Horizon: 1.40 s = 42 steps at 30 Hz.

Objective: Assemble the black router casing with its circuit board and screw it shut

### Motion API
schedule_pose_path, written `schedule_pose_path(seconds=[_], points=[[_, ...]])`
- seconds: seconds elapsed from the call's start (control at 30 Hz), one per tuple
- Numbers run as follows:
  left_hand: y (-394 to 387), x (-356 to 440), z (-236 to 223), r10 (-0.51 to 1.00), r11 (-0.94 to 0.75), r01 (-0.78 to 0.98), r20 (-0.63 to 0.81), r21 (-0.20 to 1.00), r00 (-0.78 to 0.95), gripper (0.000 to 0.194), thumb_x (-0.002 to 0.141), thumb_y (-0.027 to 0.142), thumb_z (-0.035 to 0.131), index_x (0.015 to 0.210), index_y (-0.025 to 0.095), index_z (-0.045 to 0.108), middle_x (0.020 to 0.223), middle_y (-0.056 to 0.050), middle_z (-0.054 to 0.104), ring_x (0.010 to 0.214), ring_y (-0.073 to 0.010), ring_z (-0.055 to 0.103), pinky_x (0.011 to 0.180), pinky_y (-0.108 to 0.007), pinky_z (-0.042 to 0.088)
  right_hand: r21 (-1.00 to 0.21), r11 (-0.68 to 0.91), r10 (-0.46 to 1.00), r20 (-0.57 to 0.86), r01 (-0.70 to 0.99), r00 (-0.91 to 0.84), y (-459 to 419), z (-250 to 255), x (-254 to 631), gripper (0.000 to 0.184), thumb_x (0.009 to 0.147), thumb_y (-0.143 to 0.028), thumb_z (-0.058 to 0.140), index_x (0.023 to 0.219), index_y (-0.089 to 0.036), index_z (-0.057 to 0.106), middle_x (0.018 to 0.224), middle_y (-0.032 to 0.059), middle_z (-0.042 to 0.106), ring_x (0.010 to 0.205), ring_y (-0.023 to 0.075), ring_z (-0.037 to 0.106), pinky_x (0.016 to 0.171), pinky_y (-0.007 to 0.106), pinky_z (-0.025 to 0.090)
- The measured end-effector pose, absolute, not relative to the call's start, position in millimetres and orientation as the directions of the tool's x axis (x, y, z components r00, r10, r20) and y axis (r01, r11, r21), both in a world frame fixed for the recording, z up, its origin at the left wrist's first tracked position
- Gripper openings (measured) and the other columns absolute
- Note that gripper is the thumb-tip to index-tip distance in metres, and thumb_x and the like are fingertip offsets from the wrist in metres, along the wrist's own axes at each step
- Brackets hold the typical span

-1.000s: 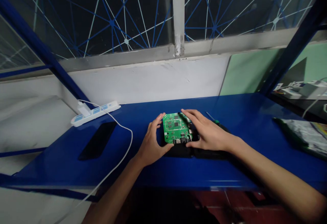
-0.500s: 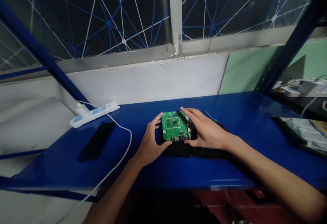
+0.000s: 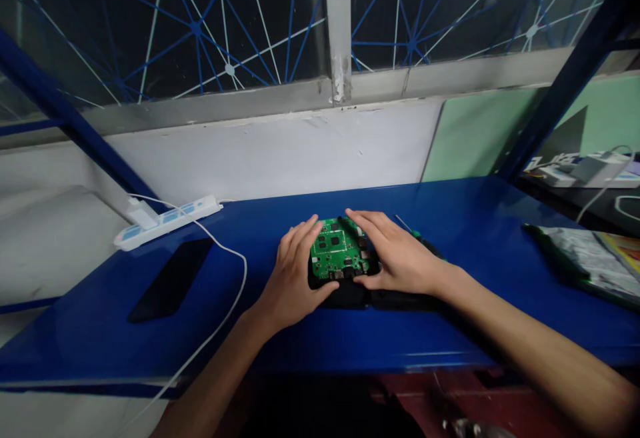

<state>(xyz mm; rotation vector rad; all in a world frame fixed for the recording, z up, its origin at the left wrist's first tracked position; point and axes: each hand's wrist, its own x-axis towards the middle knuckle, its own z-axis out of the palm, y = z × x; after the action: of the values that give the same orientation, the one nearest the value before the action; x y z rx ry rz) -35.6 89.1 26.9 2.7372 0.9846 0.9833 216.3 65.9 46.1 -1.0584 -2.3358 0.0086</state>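
A green circuit board [image 3: 336, 253] lies in a black housing [image 3: 345, 297] on the blue table [image 3: 450, 331], at its middle. My left hand [image 3: 293, 281] grips the board's left edge, fingers on top and thumb at the near edge. My right hand [image 3: 397, 258] covers the board's right side, fingers curved over it and thumb at the near edge. A screwdriver with a green handle [image 3: 413, 231] lies just behind my right hand, partly hidden by it.
A black phone [image 3: 173, 286] lies flat at the left. Behind it sits a white power strip [image 3: 165, 221] with a white cable [image 3: 220, 318] running off the front edge. A silver bag [image 3: 590, 265] lies at the right. A white wall and window stand behind the table.
The board has sunk lower into the black housing. My left hand's fingers have closed further over its left edge. The view has shifted slightly to the right.
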Motion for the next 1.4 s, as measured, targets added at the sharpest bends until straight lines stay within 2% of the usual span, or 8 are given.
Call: schedule_pose_path(seconds=[0.2, 0.43, 0.53, 0.73, 0.83, 0.97, 1.13, 1.4], points=[[89, -17, 34, 0.536, -0.822, 0.554, 0.511, 0.133, 0.672, 0.097, 0.079, 0.029, 0.075, 0.156, 0.023, 0.015, 0.158, -0.015, 0.035, 0.145, -0.0394, 0.030, 0.121, -0.063, 0.022, -0.204, 0.723, 0.650, 0.526, 0.660, -0.549, 64, 44, 212, 0.108, 0.079, -0.049, 0.070, 0.161, -0.017, 0.006, 0.153, 0.0233, 0.041, 0.139, 0.0405, 0.043, 0.112, 0.059, 0.043], [90, -8, 51, 0.555, -0.813, 0.563, 0.491, 0.148, 0.672, 0.095, 0.069, 0.021, 0.075, 0.150, 0.026, 0.024, 0.147, -0.015, 0.039, 0.137, -0.0416, 0.037, 0.116, -0.066, 0.026, -0.190, 0.744, 0.620, 0.556, 0.641, -0.554, 63, 48, 214, 0.111, 0.080, -0.051, 0.071, 0.161, -0.022, 0.000, 0.153, 0.0216, 0.041, 0.139, 0.0394, 0.044, 0.109, 0.061, 0.045], [96, -9, 57, 0.571, -0.816, 0.518, 0.501, 0.257, 0.650, 0.096, 0.067, 0.025, 0.080, 0.147, 0.026, 0.028, 0.144, -0.015, 0.039, 0.134, -0.0421, 0.038, 0.113, -0.066, 0.033, -0.240, 0.746, 0.624, 0.576, 0.621, -0.528, 62, 52, 218, 0.121, 0.075, -0.064, 0.073, 0.161, -0.022, -0.002, 0.157, 0.0222, 0.033, 0.145, 0.0404, 0.037, 0.112, 0.062, 0.043], [107, -9, 61, 0.622, -0.676, 0.160, 0.441, 0.719, 0.647, 0.103, 0.071, 0.036, 0.087, 0.148, 0.031, 0.018, 0.153, -0.013, 0.028, 0.146, -0.0387, 0.030, 0.116, -0.060, 0.036, -0.406, 0.712, 0.689, 0.562, 0.573, -0.458, 63, 47, 217, 0.139, 0.066, -0.067, 0.080, 0.160, -0.025, -0.013, 0.166, 0.0211, 0.018, 0.152, 0.0417, 0.025, 0.119, 0.063, 0.033], [108, -6, 59, 0.562, -0.580, -0.070, 0.461, 0.811, 0.686, 0.108, 0.069, 0.036, 0.089, 0.147, 0.034, 0.014, 0.155, -0.013, 0.027, 0.149, -0.0402, 0.027, 0.114, -0.060, 0.040, -0.483, 0.680, 0.731, 0.504, 0.551, -0.461, 65, 41, 214, 0.136, 0.069, -0.060, 0.082, 0.160, -0.025, -0.013, 0.166, 0.0227, 0.021, 0.150, 0.0420, 0.031, 0.116, 0.065, 0.037], [106, -6, 59, 0.589, -0.494, -0.099, 0.417, 0.864, 0.692, 0.107, 0.070, 0.035, 0.089, 0.147, 0.036, 0.014, 0.158, -0.014, 0.025, 0.148, -0.0427, 0.029, 0.105, -0.057, 0.052, -0.533, 0.645, 0.764, 0.482, 0.548, -0.429, 65, 38, 213, 0.131, 0.072, -0.053, 0.081, 0.160, -0.024, -0.012, 0.160, 0.0240, 0.032, 0.145, 0.0427, 0.039, 0.113, 0.066, 0.040], [111, -17, 56, 0.628, -0.609, 0.012, 0.473, 0.793, 0.617, 0.112, 0.070, 0.039, 0.090, 0.151, 0.035, 0.013, 0.159, -0.015, 0.027, 0.146, -0.0437, 0.032, 0.108, -0.060, 0.048, -0.498, 0.617, 0.774, 0.526, 0.609, -0.353, 67, 39, 215, 0.131, 0.070, -0.055, 0.081, 0.161, -0.022, -0.009, 0.153, 0.0241, 0.039, 0.140, 0.0434, 0.045, 0.112, 0.065, 0.043], [127, -46, 46, 0.586, -0.804, 0.355, 0.528, 0.478, 0.615, 0.105, 0.078, 0.038, 0.083, 0.156, 0.033, 0.014, 0.160, -0.016, 0.027, 0.144, -0.0409, 0.037, 0.109, -0.062, 0.046, -0.463, 0.593, 0.785, 0.514, 0.659, -0.346, 72, 36, 218, 0.124, 0.072, -0.046, 0.078, 0.161, -0.025, -0.006, 0.153, 0.0208, 0.041, 0.139, 0.0438, 0.044, 0.111, 0.065, 0.043]])
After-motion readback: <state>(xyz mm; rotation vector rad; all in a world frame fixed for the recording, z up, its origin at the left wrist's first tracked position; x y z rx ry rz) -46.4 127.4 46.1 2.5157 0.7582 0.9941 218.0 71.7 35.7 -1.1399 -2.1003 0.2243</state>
